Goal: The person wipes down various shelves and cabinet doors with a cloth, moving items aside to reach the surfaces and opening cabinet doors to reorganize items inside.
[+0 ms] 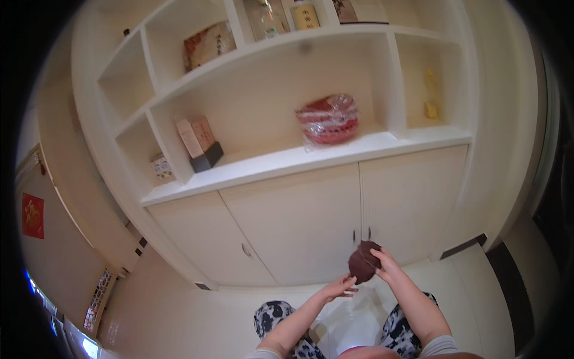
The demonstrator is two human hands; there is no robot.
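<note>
A dark brown folded bundle [361, 264], apparently soft cloth, hangs in the air in front of the cabinet doors. My right hand [384, 264] grips its right side, with the thumb on top and the fingers underneath. At the bundle's lower left edge is my left hand [339, 288]. Its upper fingertips meet the edge while the other fingers stretch out below; whether they pinch it is hard to see. Below my hands, between my knees in patterned trousers [274, 314], lies a pale, partly see-through thing [358, 330], too unclear to name.
A white cabinet has closed doors [300, 220] with small handles. On its ledge [264, 168] sits a red item in clear plastic [329, 119]. Pink boxes in a dark base [200, 143] stand to its left. Bottles [306, 14] and a flat box [210, 45] occupy upper shelves.
</note>
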